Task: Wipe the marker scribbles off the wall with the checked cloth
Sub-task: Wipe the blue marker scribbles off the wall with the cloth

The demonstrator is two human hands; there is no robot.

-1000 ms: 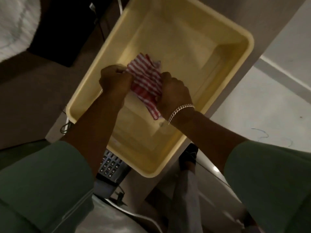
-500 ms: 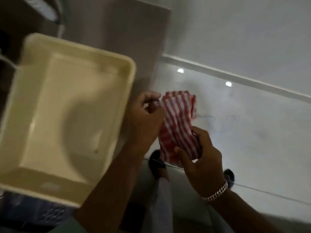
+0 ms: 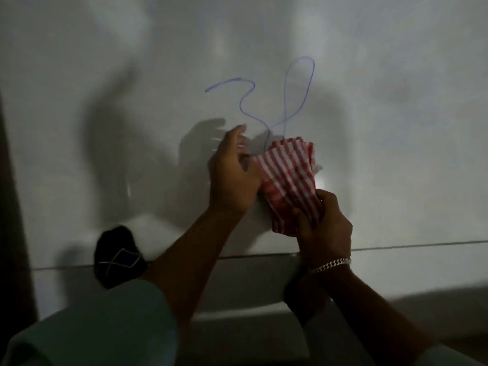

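White glossy floor tiles (image 3: pixel 132 62) fill nearly the whole view, dimly lit and crossed by soft shadows, with a grout line running across the lower part. At the far left edge a dark vertical strip is cut off by the frame, and what it is cannot be told. A pale green sleeve (image 3: pixel 100 331) covers the lower left corner, only partly in view. Just above it a black shoe (image 3: pixel 118 257) with thin light straps stands on the floor, its lower end hidden behind the sleeve.

From there the bare left forearm rises slantwise to the left hand (image 3: pixel 232 178). Its fingers (image 3: pixel 236 138) point up and away, roughly straight and smeared by motion blur, so their exact spread is hard to make out. The thumb side of the hand lies against the left edge of the red-and-white striped cloth (image 3: pixel 290 175), without closing round it.

A blue marker scribble (image 3: pixel 301 83) loops over the tile above the hands, its lower end hidden behind the cloth. The cloth is bunched and folded, held up above the floor between the two hands.

Gripping the cloth's lower end is the right hand (image 3: pixel 326 228), fingers curled tight round the fabric, back of the hand toward the camera. A silver chain bracelet (image 3: pixel 332 264) circles the wrist, and the forearm runs down to the lower right corner.
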